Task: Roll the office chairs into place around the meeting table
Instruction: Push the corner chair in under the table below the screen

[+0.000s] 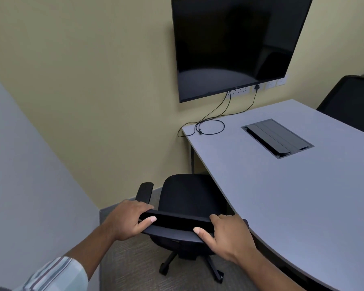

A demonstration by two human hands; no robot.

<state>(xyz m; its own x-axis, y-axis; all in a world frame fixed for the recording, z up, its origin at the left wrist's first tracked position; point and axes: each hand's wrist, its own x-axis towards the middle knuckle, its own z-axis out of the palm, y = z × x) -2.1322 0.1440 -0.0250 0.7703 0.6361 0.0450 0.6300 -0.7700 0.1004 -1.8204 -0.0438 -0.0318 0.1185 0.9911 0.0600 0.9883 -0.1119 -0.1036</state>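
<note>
Seen from above, through a head-worn camera: two bare hands grip the top edge of a black office chair's backrest (177,224), low in the view at about 6 o'clock. The left hand (128,220) wraps the backrest's left end, fingers curled over the far side and thumb pressed on the near face. The right hand (225,234) clasps the right end the same way – fingers over the top, thumb along the near side. A striped sleeve (57,274) shows at 7 o'clock.

The office chair (187,196) stands on grey carpet (130,259), its seat facing away from the viewer, its right side tucked just under the curved edge of the grey meeting table (292,196). One armrest (144,192) shows on the left; wheeled legs (213,267) spread below.

The table fills the view from 3 to 5 o'clock. A dark cable hatch (277,137) is set into its top. At the far corner, a black cable (210,127) lies coiled.

A second black chair (351,99) sits beyond the table at 2 o'clock. On the yellow wall (93,80) at 12 o'clock hangs a dark flat screen (235,43), cables trailing down.
</note>
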